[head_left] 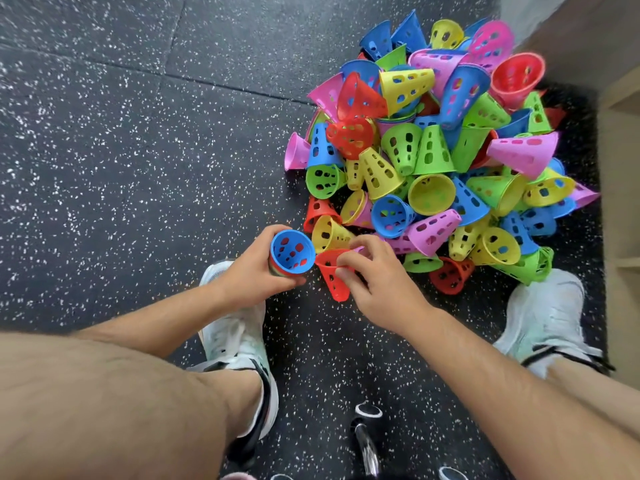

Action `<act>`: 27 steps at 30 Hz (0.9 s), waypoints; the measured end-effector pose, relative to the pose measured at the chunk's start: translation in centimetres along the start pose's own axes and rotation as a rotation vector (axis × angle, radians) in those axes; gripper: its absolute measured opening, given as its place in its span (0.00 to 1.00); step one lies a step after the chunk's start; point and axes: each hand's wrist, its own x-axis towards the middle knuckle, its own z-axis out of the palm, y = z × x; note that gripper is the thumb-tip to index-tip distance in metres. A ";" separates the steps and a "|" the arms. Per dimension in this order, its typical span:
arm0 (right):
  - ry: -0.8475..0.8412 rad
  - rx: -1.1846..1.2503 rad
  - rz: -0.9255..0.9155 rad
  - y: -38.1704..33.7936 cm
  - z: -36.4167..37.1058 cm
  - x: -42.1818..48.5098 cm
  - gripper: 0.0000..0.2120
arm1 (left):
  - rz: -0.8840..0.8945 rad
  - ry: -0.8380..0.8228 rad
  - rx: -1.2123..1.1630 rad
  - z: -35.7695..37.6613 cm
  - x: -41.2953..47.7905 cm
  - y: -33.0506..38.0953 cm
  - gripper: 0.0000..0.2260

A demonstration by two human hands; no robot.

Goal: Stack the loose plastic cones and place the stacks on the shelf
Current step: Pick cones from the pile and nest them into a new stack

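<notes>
A big heap of loose perforated plastic cones in pink, blue, green, yellow and red lies on the dark speckled floor. My left hand grips a short stack of nested cones, a blue one innermost with its wide mouth facing up at me. Just to its right, my right hand pinches a single red cone by its rim, its narrow tip pointing toward me. The red cone's rim is almost touching the stack. The hands sit at the near edge of the heap.
A light wooden shelf unit stands at the right edge, beside the heap. My two white shoes are planted on the floor either side of the hands. A metal stool leg with black feet is at the bottom.
</notes>
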 end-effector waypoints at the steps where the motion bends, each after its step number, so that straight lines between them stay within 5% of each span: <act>1: 0.017 0.058 0.012 0.0 -0.4 -0.1 0.07 | 0.000 -0.003 -0.006 0.0 0.0 0.0 0.33; 11: 0.275 0.371 0.055 -3.2 -0.7 1.9 0.06 | -0.010 0.018 -0.065 0.2 0.4 -0.4 0.33; 21: 0.081 0.195 -0.006 -3.8 2.3 3.2 0.15 | -0.001 0.033 -0.162 0.0 0.2 0.2 0.32; 27: 0.164 0.048 0.077 -3.1 1.5 5.5 0.15 | -0.019 0.076 -0.134 0.1 0.6 -0.4 0.33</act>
